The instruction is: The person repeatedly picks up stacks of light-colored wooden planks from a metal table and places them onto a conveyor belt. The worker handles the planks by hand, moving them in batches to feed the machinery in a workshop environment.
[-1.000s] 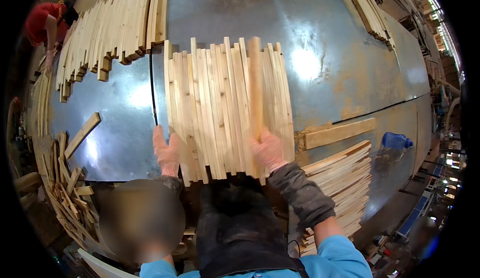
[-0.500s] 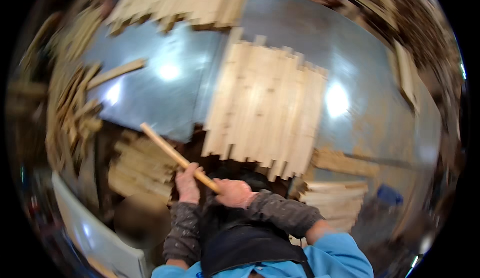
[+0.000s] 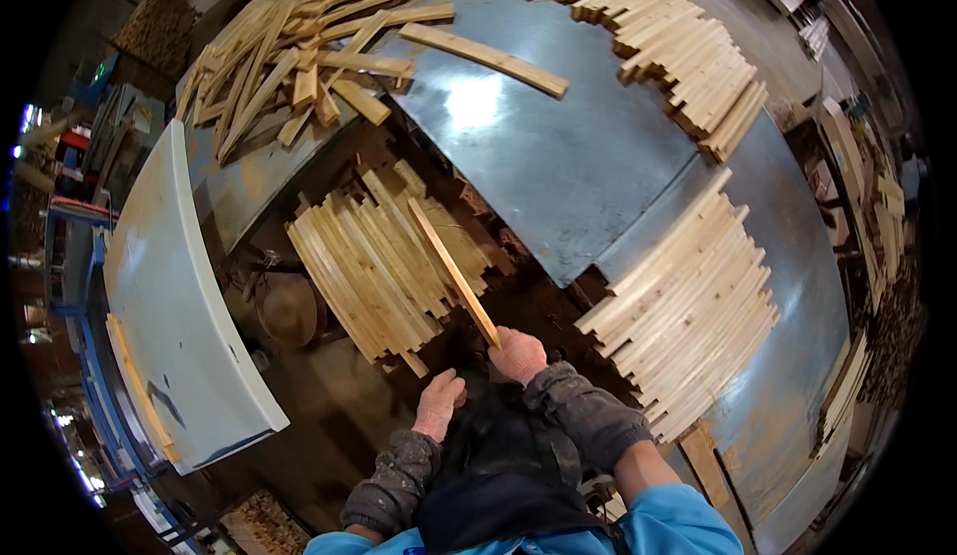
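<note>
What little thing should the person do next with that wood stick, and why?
Probably lower the wooden strip onto the low stack. The right hand grips its near end, its far part shows against that stack, and it runs roughly the same way as the pieces there. The left hand looks empty.

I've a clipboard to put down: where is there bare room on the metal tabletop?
A wide bare patch of metal tabletop lies between the lone plank, the far stepped row of strips and the nearer row. Crowded: the jumbled pile left of the plank and the stack behind the held strip.
</note>
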Demonstrator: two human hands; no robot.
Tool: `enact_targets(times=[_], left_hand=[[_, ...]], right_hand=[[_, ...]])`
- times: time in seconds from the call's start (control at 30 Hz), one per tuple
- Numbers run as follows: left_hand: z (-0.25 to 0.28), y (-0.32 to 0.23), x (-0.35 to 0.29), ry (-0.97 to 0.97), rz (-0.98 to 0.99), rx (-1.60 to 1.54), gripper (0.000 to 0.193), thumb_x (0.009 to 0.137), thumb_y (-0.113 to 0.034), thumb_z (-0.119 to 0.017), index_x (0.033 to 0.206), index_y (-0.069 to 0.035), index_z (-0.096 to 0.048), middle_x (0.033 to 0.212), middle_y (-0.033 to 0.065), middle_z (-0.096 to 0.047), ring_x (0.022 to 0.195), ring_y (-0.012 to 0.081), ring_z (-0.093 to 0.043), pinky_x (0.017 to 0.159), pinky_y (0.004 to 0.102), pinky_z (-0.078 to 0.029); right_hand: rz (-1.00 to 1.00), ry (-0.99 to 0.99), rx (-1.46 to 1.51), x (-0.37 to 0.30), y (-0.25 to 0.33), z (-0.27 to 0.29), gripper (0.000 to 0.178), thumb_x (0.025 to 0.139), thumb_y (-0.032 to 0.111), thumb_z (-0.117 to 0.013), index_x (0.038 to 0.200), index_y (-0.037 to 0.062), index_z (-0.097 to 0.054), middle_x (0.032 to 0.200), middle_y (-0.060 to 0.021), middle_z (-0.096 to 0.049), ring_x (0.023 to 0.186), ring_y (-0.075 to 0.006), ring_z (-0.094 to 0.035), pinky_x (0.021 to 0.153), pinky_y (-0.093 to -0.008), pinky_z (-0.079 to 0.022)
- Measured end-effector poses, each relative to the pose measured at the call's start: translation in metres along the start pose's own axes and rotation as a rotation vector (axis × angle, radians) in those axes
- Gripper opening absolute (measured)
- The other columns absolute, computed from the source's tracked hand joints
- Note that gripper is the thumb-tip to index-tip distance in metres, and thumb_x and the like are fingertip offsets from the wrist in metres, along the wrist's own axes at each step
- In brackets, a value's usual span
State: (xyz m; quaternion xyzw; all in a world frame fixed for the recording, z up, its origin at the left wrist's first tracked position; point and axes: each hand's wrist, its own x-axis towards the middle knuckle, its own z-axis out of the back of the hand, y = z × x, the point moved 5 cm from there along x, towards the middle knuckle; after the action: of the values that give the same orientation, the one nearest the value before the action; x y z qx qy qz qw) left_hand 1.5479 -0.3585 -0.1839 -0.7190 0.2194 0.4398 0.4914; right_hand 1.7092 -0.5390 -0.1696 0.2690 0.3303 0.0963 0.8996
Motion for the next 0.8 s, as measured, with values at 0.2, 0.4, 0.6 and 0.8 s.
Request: enact_targets(times=[0.2, 0.4, 0.6, 0.8], left_hand=[[0.068, -0.033, -0.014, -0.136, -0.08, 0.156, 0.052, 0.105, -0.021, -0.071, 0.149, 0.004, -0.059, 0.12, 0.0075, -0.07, 0.103, 0.0168, -0.067, 0.089, 0.0325, -0.056], [0.121, -0.023, -0.013, -0.211, 0.057, 0.005, 0.058, 0.106, -0.023, -0.071, 0.155, 0.003, -0.053, 0.129, 0.0076, -0.066, 0.103, 0.0165, -0.067, 0.092, 0.0332, -0.057], [0.116, -0.026, 0.02, -0.164, -0.036, 0.076, 0.054, 0.105, -0.02, -0.072, 0.15, 0.005, -0.058, 0.126, 0.0101, -0.069, 0.109, 0.0151, -0.064, 0.101, 0.0309, -0.052], [0.027, -0.11, 0.061, 0.006, -0.333, 0.182, 0.053, 0.106, -0.017, -0.07, 0.152, 0.005, -0.053, 0.146, 0.0173, -0.065, 0.135, 0.0273, -0.062, 0.117, 0.0399, -0.047]], right_hand=[[0.053, 0.042, -0.058, 0.117, 0.079, -0.064, 0.039, 0.095, 0.039, -0.068, 0.116, 0.0054, -0.068, 0.114, -0.0207, -0.075, 0.108, -0.0406, -0.072, 0.091, -0.0527, -0.058], [0.069, 0.277, -0.016, 0.186, 0.123, -0.129, 0.082, 0.099, 0.046, -0.068, 0.159, -0.002, -0.043, 0.143, -0.0291, -0.065, 0.134, -0.0429, -0.063, 0.111, -0.0486, -0.051], [0.09, 0.203, 0.031, 0.181, 0.091, -0.135, 0.078, 0.098, 0.046, -0.07, 0.157, -0.0007, -0.046, 0.142, -0.0268, -0.064, 0.127, -0.0436, -0.065, 0.104, -0.0498, -0.054], [-0.007, -0.133, 0.325, 0.052, 0.045, -0.053, 0.062, 0.102, 0.043, -0.067, 0.154, 0.0099, -0.055, 0.125, -0.0224, -0.069, 0.116, -0.0428, -0.067, 0.096, -0.0487, -0.056]])
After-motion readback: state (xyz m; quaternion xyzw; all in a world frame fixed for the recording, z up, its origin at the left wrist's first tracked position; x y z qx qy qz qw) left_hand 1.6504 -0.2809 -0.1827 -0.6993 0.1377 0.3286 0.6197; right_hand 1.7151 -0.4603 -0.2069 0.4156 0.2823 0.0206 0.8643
